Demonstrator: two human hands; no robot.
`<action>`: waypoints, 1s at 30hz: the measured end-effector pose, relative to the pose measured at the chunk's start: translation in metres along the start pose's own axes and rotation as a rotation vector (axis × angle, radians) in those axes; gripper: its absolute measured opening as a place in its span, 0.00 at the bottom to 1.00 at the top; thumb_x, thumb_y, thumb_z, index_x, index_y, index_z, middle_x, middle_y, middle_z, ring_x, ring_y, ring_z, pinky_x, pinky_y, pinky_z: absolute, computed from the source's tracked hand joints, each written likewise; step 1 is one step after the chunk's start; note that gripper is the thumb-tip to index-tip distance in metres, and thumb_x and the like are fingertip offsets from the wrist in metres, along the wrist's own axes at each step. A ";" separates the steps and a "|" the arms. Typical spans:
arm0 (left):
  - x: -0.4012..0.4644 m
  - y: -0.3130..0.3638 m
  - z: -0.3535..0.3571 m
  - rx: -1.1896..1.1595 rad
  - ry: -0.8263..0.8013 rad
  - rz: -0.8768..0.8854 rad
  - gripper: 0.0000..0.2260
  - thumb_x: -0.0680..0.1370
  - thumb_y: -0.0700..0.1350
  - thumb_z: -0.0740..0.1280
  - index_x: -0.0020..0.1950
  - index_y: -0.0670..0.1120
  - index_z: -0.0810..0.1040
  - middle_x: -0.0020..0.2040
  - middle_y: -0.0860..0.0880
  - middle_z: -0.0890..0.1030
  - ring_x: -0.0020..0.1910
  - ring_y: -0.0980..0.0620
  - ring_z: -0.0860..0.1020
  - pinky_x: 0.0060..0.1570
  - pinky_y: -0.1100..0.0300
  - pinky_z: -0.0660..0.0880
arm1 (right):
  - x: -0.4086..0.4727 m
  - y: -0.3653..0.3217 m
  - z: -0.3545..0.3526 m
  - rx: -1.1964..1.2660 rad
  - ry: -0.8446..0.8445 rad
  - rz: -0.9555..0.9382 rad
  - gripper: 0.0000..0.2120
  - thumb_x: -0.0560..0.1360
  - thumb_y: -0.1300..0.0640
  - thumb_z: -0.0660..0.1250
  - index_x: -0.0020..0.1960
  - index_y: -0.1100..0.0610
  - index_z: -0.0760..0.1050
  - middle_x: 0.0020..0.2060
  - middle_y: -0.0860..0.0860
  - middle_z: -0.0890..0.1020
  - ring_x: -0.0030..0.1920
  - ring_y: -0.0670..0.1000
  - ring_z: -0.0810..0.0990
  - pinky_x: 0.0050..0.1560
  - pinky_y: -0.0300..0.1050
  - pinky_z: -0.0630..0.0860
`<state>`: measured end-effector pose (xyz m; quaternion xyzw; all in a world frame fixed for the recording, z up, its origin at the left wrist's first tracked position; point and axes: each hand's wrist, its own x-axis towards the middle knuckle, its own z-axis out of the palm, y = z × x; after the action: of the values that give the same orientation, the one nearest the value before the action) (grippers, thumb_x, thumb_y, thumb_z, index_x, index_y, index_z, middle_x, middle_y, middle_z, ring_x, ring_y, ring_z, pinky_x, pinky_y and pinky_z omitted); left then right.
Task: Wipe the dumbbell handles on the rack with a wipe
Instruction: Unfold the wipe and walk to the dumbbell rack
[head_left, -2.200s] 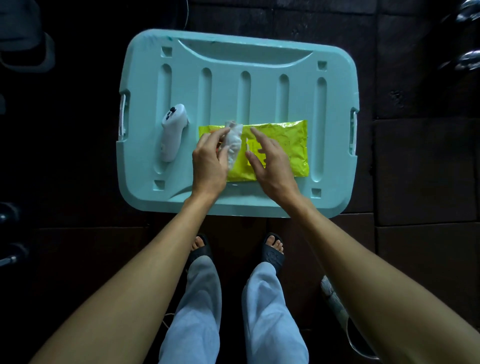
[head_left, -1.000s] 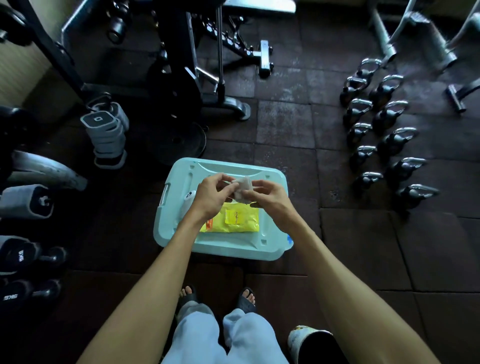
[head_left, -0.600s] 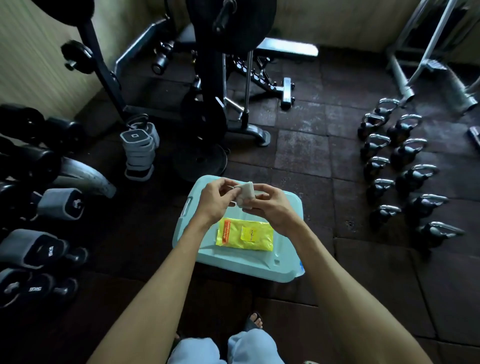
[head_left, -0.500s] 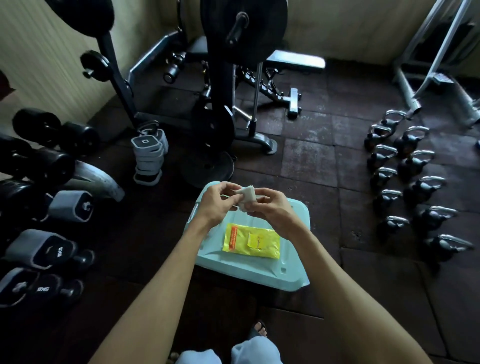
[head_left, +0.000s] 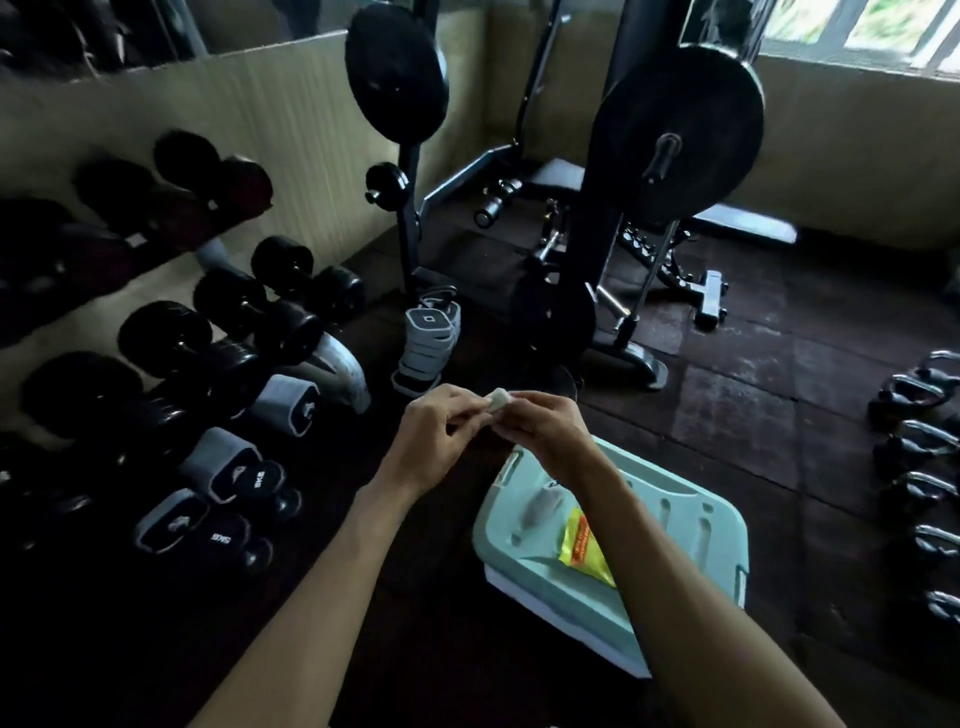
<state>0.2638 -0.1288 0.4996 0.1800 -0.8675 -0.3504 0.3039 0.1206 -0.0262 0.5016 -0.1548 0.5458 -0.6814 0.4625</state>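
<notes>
A small folded white wipe (head_left: 500, 400) is pinched between my left hand (head_left: 441, 439) and my right hand (head_left: 540, 428), both raised in front of me at mid-frame. Black dumbbells (head_left: 283, 312) lie on a tiered rack (head_left: 337, 364) along the left wall, well left of my hands. Their handles are dark and mostly hidden between the heads. The yellow wipe pack (head_left: 584, 545) lies on the pale teal bin lid (head_left: 675, 525) below my right forearm.
Grey ankle weights (head_left: 431, 332) are stacked on the floor ahead of my hands. A plate-loaded machine (head_left: 623, 249) and a bench stand behind. Kettlebells (head_left: 924, 452) line the right edge. A white controller (head_left: 540, 506) lies on the lid.
My view has lifted and turned left from the bin toward the dumbbell rack. Both hands came up off the wipe pack, still holding the wipe between them.
</notes>
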 end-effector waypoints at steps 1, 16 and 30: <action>-0.003 -0.009 -0.015 -0.006 0.007 -0.023 0.10 0.77 0.43 0.72 0.58 0.44 0.84 0.52 0.52 0.82 0.52 0.59 0.80 0.52 0.68 0.76 | 0.006 0.002 0.015 0.014 -0.039 0.041 0.08 0.81 0.63 0.66 0.52 0.68 0.80 0.44 0.62 0.85 0.48 0.57 0.85 0.47 0.43 0.83; 0.032 -0.119 -0.119 -0.477 0.293 -0.560 0.12 0.75 0.43 0.74 0.57 0.44 0.81 0.51 0.47 0.85 0.53 0.52 0.83 0.55 0.57 0.80 | 0.123 0.021 0.142 -0.331 -0.315 -0.140 0.12 0.75 0.62 0.74 0.58 0.63 0.81 0.50 0.58 0.86 0.53 0.56 0.86 0.56 0.51 0.82; 0.217 -0.233 -0.170 -0.455 0.456 -0.594 0.13 0.72 0.41 0.76 0.56 0.41 0.82 0.47 0.44 0.86 0.47 0.50 0.85 0.52 0.58 0.81 | 0.338 -0.044 0.210 -0.397 -0.424 -0.287 0.12 0.74 0.62 0.75 0.56 0.66 0.81 0.49 0.61 0.86 0.51 0.57 0.86 0.49 0.41 0.80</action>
<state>0.2348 -0.4883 0.5164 0.4229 -0.5894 -0.5561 0.4056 0.0736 -0.4236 0.5167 -0.4558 0.5323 -0.5725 0.4256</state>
